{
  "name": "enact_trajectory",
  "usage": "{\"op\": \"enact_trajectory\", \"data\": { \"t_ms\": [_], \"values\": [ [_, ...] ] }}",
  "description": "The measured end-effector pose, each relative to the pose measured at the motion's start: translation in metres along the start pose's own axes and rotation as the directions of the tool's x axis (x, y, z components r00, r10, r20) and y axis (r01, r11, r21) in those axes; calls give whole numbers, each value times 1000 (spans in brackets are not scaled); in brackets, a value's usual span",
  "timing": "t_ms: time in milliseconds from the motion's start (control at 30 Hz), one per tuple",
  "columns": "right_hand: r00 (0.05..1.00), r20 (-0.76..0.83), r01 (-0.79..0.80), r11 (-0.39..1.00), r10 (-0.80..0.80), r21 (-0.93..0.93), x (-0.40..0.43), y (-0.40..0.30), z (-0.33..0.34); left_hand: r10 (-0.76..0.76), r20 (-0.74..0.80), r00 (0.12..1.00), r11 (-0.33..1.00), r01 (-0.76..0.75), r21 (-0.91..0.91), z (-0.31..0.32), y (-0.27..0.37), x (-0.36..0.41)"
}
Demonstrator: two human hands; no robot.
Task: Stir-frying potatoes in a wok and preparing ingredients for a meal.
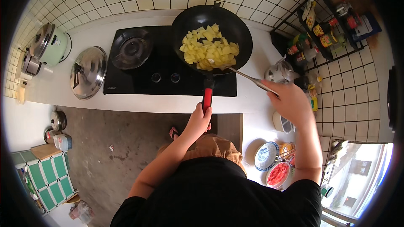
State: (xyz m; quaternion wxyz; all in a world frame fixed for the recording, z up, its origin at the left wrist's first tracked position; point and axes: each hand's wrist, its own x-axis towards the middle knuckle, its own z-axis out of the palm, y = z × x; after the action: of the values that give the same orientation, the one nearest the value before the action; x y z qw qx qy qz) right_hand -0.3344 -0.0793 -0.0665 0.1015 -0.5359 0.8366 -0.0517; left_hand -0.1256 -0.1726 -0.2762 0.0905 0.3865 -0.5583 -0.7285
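Observation:
A black wok (237, 31) sits over the right side of the black glass cooktop (142, 83). Pale yellow chopped pieces (208, 49), which look like potato, lie heaped in it. My left hand (199, 120) is wrapped around the wok's red and black handle (207, 97), in front of the counter edge. Held in my right hand (290, 102) is a metal spatula (244, 75), slanting down to the left. Its tip reaches in among the pieces at the wok's near side and is partly covered by them.
A steel lid (90, 72) lies left of the cooktop, beside a green rice cooker (52, 45). Behind my right hand are a glass kettle (279, 71) and a rack of bottles (328, 34). A patterned bowl (266, 156) and a dish of red pieces (278, 175) stand at lower right.

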Motion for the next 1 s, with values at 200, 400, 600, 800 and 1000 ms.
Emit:
{"op": "enact_trajectory", "data": {
  "t_ms": [200, 400, 600, 800, 1000],
  "values": [
    [994, -107, -29, 998, 24, -52, 33, 11, 36, 8, 10, 1000, 1000, -8, -15, 5, 1, 5],
    [997, -75, 2, 991, -12, -132, -5, 15, 13, -5, -16, 1000, 999, 5, -33, 3, -1, 1],
    [998, -65, -11, 961, -7, -276, 75, 24, 79, 8, 15, 1000, 999, -7, -32, 8, 2, 2],
    [997, 31, 79, 983, -75, -165, 84, -3, 98, -15, -13, 1000, 999, 14, -33, 6, 4, -1],
    [999, -42, 0, 978, -9, -206, 87, 35, 96, -29, -5, 1000, 999, 28, -23, 5, 4, 0]
  ]
}}
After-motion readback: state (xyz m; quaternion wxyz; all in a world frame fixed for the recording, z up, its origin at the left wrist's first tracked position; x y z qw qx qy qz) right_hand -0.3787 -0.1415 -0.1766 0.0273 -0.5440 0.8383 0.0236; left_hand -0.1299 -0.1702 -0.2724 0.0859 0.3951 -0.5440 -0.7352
